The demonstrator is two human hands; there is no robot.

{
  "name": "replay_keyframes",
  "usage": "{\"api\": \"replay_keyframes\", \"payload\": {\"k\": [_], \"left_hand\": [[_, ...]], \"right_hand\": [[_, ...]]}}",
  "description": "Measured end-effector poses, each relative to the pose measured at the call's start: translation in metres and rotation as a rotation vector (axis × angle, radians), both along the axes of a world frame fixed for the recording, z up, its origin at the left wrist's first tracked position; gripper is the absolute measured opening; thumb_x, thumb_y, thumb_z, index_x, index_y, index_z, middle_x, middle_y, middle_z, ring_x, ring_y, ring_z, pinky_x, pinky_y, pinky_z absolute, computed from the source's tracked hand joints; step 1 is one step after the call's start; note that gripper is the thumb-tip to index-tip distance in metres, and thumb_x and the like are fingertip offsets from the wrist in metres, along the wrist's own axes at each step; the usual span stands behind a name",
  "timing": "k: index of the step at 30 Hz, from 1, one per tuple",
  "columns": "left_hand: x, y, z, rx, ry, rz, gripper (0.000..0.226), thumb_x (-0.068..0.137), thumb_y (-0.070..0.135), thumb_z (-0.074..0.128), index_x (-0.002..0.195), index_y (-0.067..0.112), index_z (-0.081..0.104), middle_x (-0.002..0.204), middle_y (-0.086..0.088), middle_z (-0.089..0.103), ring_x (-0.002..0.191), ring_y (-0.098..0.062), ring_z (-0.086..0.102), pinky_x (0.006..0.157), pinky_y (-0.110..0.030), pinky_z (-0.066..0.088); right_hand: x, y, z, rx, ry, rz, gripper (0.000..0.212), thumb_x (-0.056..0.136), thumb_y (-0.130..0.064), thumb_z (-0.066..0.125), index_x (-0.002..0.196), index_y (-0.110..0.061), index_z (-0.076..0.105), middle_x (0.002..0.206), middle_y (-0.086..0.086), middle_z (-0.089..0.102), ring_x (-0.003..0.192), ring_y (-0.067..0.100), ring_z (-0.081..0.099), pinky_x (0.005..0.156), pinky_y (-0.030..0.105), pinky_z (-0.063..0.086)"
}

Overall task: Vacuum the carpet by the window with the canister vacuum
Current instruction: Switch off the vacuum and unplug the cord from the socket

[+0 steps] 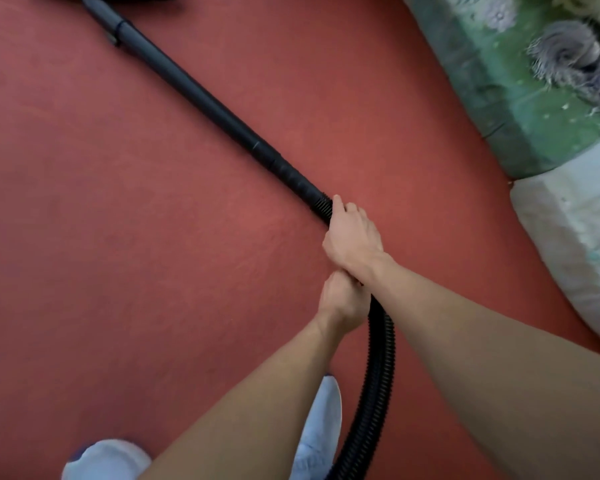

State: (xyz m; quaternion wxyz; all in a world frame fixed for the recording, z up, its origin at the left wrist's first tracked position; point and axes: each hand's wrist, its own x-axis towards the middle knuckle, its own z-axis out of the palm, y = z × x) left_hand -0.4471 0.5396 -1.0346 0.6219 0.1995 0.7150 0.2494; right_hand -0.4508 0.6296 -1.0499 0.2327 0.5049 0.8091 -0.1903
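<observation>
The vacuum wand (201, 98) runs diagonally across the red carpet (84, 237), its nozzle end cut off at the top edge. You look to be mid-stroke on the carpet. The next move, I judge, calls for a steady push or pull along the wand's line, with the ribbed hose (378, 375) trailing clear of your right foot (322, 420). Your right hand (352, 237) wraps the hose where it joins the wand. Your left hand (343, 303) grips the hose just behind, the 2 hands touching. Both arms reach forward, nearly straight. Patterned bedding (520, 91) lies to the right.
</observation>
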Motion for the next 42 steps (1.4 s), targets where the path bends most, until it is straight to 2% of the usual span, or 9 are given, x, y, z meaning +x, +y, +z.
{"api": "replay_keyframes", "payload": {"k": [2,6,9,17,20,24,29,35,42], "left_hand": [[-0.009,-0.006,0.012,-0.039,0.002,-0.025,0.031,0.093,0.016,0.049,0.121,0.005,0.06,0.116,-0.016,0.068,0.108,-0.037,0.064,0.087,-0.043,0.055],[-0.041,-0.012,0.064,-0.024,0.111,-0.066,0.048,0.09,0.005,0.044,0.137,0.011,0.054,0.126,-0.014,0.064,0.116,-0.033,0.06,0.097,-0.039,0.051],[-0.08,-0.015,0.128,0.017,0.284,-0.217,0.044,0.091,0.008,0.048,0.134,0.008,0.055,0.13,-0.011,0.062,0.12,-0.028,0.057,0.1,-0.034,0.046],[-0.22,-0.051,0.396,0.012,0.807,-0.741,0.029,0.093,0.015,0.041,0.111,0.007,0.063,0.118,-0.015,0.063,0.107,-0.035,0.061,0.085,-0.04,0.05],[-0.261,-0.073,0.509,-0.031,0.946,-0.768,0.028,0.094,0.017,0.042,0.109,0.009,0.064,0.115,-0.015,0.065,0.105,-0.036,0.063,0.08,-0.038,0.049],[-0.286,-0.118,0.627,-0.001,1.054,-0.661,0.025,0.094,0.025,0.044,0.1,0.008,0.062,0.109,-0.017,0.067,0.1,-0.038,0.064,0.075,-0.037,0.048],[-0.272,-0.186,0.73,-0.041,1.003,-0.439,0.03,0.093,0.032,0.047,0.104,0.011,0.066,0.112,-0.017,0.068,0.104,-0.038,0.063,0.08,-0.038,0.049],[-0.23,-0.28,0.796,-0.132,0.924,-0.024,0.026,0.091,0.03,0.049,0.083,0.01,0.063,0.089,-0.011,0.069,0.087,-0.034,0.063,0.067,-0.036,0.047],[-0.151,-0.408,0.831,-0.273,0.916,0.469,0.021,0.09,0.03,0.056,0.074,0.017,0.055,0.093,-0.013,0.07,0.089,-0.032,0.065,0.076,-0.041,0.052]], "right_hand": [[0.0,0.001,0.016,-0.012,-0.01,-0.005,0.051,0.091,-0.008,0.046,0.141,-0.007,0.037,0.131,0.015,0.051,0.123,0.033,0.047,0.097,0.041,0.042],[-0.006,0.007,0.083,-0.071,-0.026,-0.057,0.035,0.088,-0.007,0.045,0.12,-0.005,0.057,0.12,0.016,0.06,0.11,0.037,0.057,0.086,0.038,0.047],[-0.017,0.008,0.158,-0.111,-0.022,-0.037,0.039,0.09,-0.009,0.046,0.126,-0.006,0.06,0.124,0.017,0.062,0.111,0.038,0.06,0.091,0.039,0.051],[-0.059,-0.01,0.429,-0.097,-0.001,0.236,0.032,0.089,-0.018,0.046,0.11,-0.006,0.066,0.115,0.018,0.066,0.104,0.036,0.063,0.087,0.042,0.053],[-0.083,-0.027,0.527,-0.08,0.009,0.288,0.032,0.09,-0.019,0.044,0.11,-0.005,0.066,0.115,0.018,0.066,0.103,0.036,0.062,0.084,0.039,0.052],[-0.111,-0.053,0.637,-0.026,0.068,0.321,0.032,0.09,-0.025,0.045,0.107,-0.008,0.066,0.111,0.016,0.067,0.099,0.036,0.062,0.083,0.04,0.053],[-0.126,-0.098,0.731,0.002,0.152,0.374,0.031,0.089,-0.03,0.047,0.098,-0.01,0.068,0.105,0.015,0.069,0.097,0.036,0.063,0.078,0.037,0.049],[-0.122,-0.146,0.78,0.033,0.246,0.539,0.025,0.091,-0.026,0.046,0.084,-0.009,0.063,0.098,0.016,0.069,0.093,0.036,0.063,0.071,0.036,0.046],[-0.13,-0.237,0.801,-0.068,0.323,0.879,0.025,0.09,-0.022,0.049,0.085,-0.007,0.068,0.098,0.02,0.07,0.095,0.039,0.064,0.073,0.037,0.048]]}}
